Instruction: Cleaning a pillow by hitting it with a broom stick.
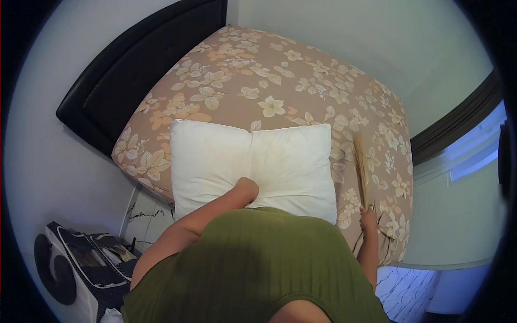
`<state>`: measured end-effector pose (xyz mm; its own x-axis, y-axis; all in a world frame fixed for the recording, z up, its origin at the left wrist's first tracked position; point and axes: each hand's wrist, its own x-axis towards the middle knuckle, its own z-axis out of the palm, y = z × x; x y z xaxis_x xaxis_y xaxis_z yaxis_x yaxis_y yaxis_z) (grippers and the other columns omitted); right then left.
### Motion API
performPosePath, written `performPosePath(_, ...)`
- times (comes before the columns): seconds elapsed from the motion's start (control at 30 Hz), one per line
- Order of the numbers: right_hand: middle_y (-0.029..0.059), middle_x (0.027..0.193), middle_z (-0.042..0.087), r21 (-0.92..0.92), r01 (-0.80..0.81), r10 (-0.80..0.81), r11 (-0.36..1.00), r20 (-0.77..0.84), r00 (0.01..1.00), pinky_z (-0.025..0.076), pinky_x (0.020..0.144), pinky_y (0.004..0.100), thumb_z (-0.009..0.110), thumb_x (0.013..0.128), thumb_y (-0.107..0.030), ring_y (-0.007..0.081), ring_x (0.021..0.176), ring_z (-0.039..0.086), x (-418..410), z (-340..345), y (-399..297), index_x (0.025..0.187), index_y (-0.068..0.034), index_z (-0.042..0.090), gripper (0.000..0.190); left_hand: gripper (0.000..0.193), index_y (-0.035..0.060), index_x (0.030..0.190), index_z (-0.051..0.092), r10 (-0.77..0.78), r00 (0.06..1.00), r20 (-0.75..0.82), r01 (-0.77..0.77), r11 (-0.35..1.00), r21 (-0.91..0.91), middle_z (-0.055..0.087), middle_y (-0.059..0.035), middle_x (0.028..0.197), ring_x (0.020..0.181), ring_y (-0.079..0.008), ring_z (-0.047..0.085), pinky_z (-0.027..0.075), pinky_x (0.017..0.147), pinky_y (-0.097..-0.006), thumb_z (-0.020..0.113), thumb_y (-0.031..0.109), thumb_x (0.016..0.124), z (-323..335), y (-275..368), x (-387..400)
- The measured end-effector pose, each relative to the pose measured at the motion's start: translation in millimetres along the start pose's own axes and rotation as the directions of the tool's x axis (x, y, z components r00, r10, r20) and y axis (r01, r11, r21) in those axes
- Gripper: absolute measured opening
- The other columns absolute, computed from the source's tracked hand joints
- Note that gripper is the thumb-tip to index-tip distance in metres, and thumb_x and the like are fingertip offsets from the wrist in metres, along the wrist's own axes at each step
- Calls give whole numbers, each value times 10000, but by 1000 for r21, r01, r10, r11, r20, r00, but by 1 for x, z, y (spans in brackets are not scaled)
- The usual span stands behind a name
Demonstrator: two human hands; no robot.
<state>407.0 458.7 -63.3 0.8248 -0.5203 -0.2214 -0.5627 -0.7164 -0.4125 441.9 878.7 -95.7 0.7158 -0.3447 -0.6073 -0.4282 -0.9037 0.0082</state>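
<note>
A white pillow [291,161], with faint yellowish stains and a crease down its middle, is in front of my torso at the near side of the bed. My left hand [247,189] rests against the pillow's lower middle, curled, with its fingers hidden; whether it grips the fabric does not show. Off to the right, my right hand [367,219] holds a straw hand broom [359,169] by its lower end. Its bristles point away from me over the floral bed sheet [258,89], and their tips are blurred.
A black padded headboard [141,68] borders the bed on the left. At lower left stands a dark bag with white piping [101,262], beside marble-patterned floor tiles [147,214]. A dark curtain [456,117] hangs by a window at right. The sheet is bunched near my right hand.
</note>
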Motion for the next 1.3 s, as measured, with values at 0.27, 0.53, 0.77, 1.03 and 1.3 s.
performPosePath(0.27,-18,539,389,407,207,-449,890,701,555,273,391,233,510,794,-327,92,442,341,-61,15,-34,773,-80,497,248,193,84,849,641,14,1000,5,-14,1000,22,618,-90,902,846,-229,591,463,666,-343,526,106,695,3,0,0)
performPosePath(0.53,-16,496,373,418,-207,100,885,264,959,230,328,234,489,820,-279,103,347,297,-34,2,-10,762,-79,485,208,228,87,861,638,3,995,95,-6,1000,27,617,-113,878,835,-240,592,471,657,-359,571,120,646,-3,-8,1)
performPosePath(0.77,6,554,443,492,14,-411,871,710,572,299,384,222,485,819,-294,122,439,402,-77,33,-12,774,-71,505,229,256,91,849,647,74,986,-150,-72,997,22,610,-110,922,875,-243,582,463,719,-346,608,124,598,15,-19,19)
performPosePath(1.03,45,609,484,427,-267,158,864,273,949,361,445,276,494,787,-402,147,564,472,-57,32,3,857,-41,510,368,168,110,815,645,43,997,64,-45,999,30,616,-97,885,847,-256,578,464,680,-360,542,168,694,15,-26,17)
performPosePath(1.3,13,617,449,384,30,-310,923,694,650,325,424,247,528,771,-419,108,497,391,-106,46,-15,807,-69,523,352,226,113,863,582,88,996,24,-88,996,-12,606,-104,862,837,-275,564,439,714,-377,577,295,731,14,-37,14)
